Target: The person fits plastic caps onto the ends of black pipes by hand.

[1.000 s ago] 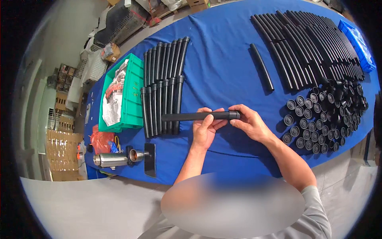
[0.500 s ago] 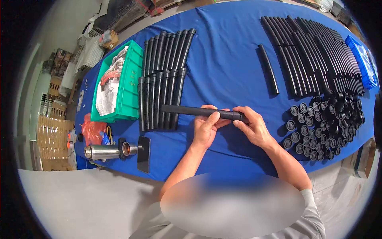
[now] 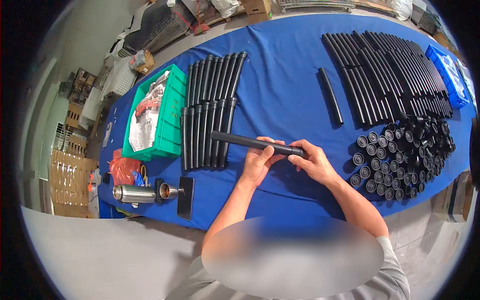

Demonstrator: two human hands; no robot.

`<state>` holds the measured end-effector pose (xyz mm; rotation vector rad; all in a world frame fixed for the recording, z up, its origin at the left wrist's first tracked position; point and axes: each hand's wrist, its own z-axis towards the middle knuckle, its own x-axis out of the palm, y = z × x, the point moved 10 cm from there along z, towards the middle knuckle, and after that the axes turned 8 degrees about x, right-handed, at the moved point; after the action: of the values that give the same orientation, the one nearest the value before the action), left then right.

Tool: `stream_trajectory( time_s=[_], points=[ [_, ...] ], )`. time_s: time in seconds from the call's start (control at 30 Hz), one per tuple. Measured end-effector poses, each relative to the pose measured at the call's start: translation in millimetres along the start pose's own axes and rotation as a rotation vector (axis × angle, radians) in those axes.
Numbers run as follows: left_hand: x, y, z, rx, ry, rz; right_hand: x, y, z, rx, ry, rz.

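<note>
A black tube (image 3: 237, 140) is held almost level over the front middle of the table, its bare end pointing left. My left hand (image 3: 257, 164) is closed around it near the right end, thumb on top. At that end sits a wider black end cap (image 3: 295, 150), with the fingers of my right hand (image 3: 317, 165) closed on it. Part of the cap is hidden by those fingers. Beyond the tube's left end lie two rows of capped black tubes (image 3: 204, 110).
A blue cloth (image 3: 280, 75) covers the table. At right are many bare tubes (image 3: 395, 75), loose caps (image 3: 387, 165) and a blue crate (image 3: 440, 60). One tube (image 3: 331, 96) lies apart. At left are a green crate (image 3: 170, 120), a steel flask (image 3: 135, 194) and a phone (image 3: 185, 198).
My right hand's fingers have shifted slightly left along the cap, and more of the cap's end shows. The view has tilted a little, so the table's far side appears lower.
</note>
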<state>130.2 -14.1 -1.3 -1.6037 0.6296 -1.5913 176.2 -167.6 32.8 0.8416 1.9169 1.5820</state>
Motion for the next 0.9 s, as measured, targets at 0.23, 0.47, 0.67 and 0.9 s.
stream_trajectory(
  time_s=[0.23, 0.47, 0.67, 0.9],
  points=[
    [-23, -23, -17, 0.046, -0.101, -0.143, 1, -7, 1, 0.010, 0.003, -0.047],
    [-24, -20, -24, 0.082, -0.153, -0.189, 3, 0, -3, -0.121, -0.074, -0.087],
    [-29, -20, -25, 0.083, -0.123, -0.203, 6, 20, -7, -0.262, -0.084, -0.257],
    [-26, -19, -24, 0.095, -0.126, -0.225, 5, 18, -7, -0.309, -0.145, -0.284]
  ],
)
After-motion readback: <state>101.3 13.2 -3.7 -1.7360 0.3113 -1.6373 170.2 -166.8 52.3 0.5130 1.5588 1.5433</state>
